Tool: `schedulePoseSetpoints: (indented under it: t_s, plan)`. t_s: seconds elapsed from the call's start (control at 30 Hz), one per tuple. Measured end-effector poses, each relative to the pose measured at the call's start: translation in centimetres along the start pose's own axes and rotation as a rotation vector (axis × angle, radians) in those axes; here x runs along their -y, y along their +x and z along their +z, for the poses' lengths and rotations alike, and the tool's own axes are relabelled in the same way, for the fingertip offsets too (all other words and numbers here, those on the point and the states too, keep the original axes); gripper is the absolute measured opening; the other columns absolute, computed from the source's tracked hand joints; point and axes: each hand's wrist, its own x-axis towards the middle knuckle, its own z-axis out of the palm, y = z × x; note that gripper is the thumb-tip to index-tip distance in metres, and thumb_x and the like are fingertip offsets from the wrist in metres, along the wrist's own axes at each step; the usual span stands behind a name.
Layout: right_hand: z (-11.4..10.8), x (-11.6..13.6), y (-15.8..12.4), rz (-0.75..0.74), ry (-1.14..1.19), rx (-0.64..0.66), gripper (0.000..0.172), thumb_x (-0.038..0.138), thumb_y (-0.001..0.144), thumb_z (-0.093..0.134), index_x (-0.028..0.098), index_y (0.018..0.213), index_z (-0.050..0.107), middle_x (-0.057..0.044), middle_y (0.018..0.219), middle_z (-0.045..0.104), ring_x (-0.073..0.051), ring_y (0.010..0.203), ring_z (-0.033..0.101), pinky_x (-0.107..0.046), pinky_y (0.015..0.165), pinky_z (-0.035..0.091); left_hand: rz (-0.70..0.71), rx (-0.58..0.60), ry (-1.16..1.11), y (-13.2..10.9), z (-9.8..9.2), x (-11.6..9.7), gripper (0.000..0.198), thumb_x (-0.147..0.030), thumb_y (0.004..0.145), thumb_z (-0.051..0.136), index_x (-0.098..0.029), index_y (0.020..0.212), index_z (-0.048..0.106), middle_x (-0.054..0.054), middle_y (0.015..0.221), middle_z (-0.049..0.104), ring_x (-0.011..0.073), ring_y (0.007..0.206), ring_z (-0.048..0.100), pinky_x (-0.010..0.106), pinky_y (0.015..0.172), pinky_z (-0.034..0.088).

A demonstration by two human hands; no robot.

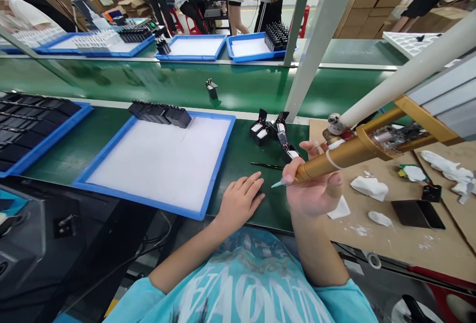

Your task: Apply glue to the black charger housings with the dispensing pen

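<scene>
My right hand (314, 191) is wrapped round a gold-coloured glue dispensing gun (327, 162), whose pale blue nozzle (277, 184) points left. Just left of that tip, my left hand (241, 196) rests low over the green bench with its fingers curled down. A small dark thing shows between its thumb and fingers, mostly hidden. Beyond the hands lie several small black cases with lids up and white inside (260, 132). Dark tweezers (267, 166) lie on the bench between them and my hands.
Left of my hands lies a blue-rimmed tray (219, 164) with a row of black cases (159, 113) along its back. Another tray (48, 137) is packed with black cases. One case (211, 88) stands on the green conveyor (148, 80). Cardboard with crumpled tissues (369, 188) covers the right side.
</scene>
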Motion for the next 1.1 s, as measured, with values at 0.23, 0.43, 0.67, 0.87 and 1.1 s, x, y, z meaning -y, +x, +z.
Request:
schedulePoseSetpoints:
  t_s: [0.23,0.43,0.67,0.87,1.1]
  plan:
    - [-0.2,0.1,-0.1,0.002,-0.006,-0.006,0.029,0.050,0.083,0.051,0.031,0.102,0.062,-0.002,0.109,0.063,-0.010,0.044,0.055,-0.028,0.036,0.039,-0.156,0.137,-0.183,-0.1,-0.7,0.1,0.033,-0.022,0.097,0.044,-0.023,0.129,0.050,0.011,0.126,0.061,0.0271,0.112,0.060,0.041,0.092,0.051]
    - [-0.8,0.1,0.1,0.007,0.002,-0.001,0.038,0.054,0.079,0.055,0.031,0.108,0.062,-0.002,0.106,0.065,-0.011,0.042,0.054,-0.028,0.035,0.036,-0.482,0.149,-0.835,-0.3,-5.6,4.6,0.039,-0.042,0.099,0.038,-0.025,0.134,0.039,0.004,0.100,0.063,0.0198,0.091,0.063,0.032,0.083,0.051]
    - [-1.3,0.0,-0.1,0.014,0.010,-0.023,0.040,0.050,0.079,0.055,0.027,0.110,0.063,-0.004,0.106,0.065,-0.012,0.045,0.054,-0.031,0.041,0.039,-0.391,-0.050,0.172,5.8,-8.9,16.1,0.046,-0.032,0.095,0.047,-0.019,0.140,0.044,0.012,0.126,0.060,0.0260,0.110,0.058,0.035,0.093,0.045]
    - [-2.1,-0.4,-0.2,0.021,0.041,-0.011,0.042,0.051,0.080,0.054,0.026,0.114,0.061,-0.004,0.109,0.066,-0.014,0.048,0.056,-0.032,0.045,0.039,-0.404,-0.078,0.448,10.5,-10.1,21.6,0.042,-0.027,0.089,0.054,-0.015,0.129,0.059,0.019,0.114,0.063,0.0367,0.121,0.046,0.049,0.101,0.035]
    - [-2.6,-0.4,-0.6,0.028,0.012,-0.035,0.046,0.056,0.082,0.050,0.028,0.117,0.062,-0.003,0.113,0.062,-0.011,0.050,0.051,-0.033,0.045,0.040,-0.552,-0.108,0.408,16.3,-13.5,25.8,0.047,-0.036,0.093,0.047,-0.017,0.135,0.055,0.014,0.125,0.062,0.0320,0.120,0.051,0.042,0.102,0.040]
